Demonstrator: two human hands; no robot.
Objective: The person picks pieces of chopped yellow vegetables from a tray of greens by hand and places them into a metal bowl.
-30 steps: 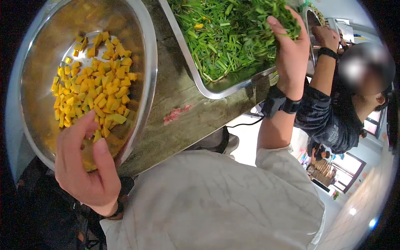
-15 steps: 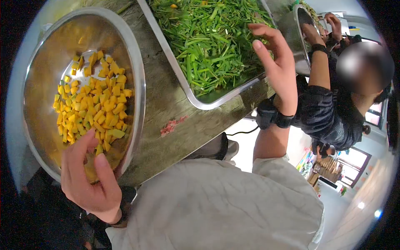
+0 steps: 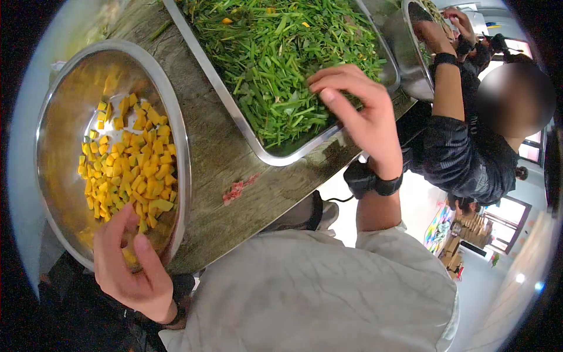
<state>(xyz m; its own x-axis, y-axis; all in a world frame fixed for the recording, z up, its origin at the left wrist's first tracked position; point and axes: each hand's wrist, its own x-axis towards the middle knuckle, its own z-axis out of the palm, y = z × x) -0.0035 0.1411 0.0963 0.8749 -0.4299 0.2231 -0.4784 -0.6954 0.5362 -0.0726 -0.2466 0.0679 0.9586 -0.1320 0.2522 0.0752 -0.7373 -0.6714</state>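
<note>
Diced yellow pumpkin (image 3: 132,170), some pieces with green skin, lies in a wide steel bowl (image 3: 183,152) on the left. My left hand (image 3: 134,267) hovers over the bowl's near rim, fingers curved, with a gap between thumb and forefinger and nothing visibly held. Chopped green stalks and leaves (image 3: 287,64) fill a rectangular metal tray (image 3: 258,149), with a few orange bits among them. Above that tray's right side is my right hand (image 3: 365,114), its thumb and fingers apart and no item visible in them.
Small pink scraps (image 3: 237,190) lie on the wooden-looking table (image 3: 205,226) between bowl and tray. At the right, another person in a dark sleeve (image 3: 448,152) has a hand in a deep metal bowl (image 3: 417,85). Further back are a window and stacked boxes.
My right hand has moved left and down in the view, further over the greens. The left hand has shifted slightly down and right, staying at the bowl. The camera view has shifted a little.
</note>
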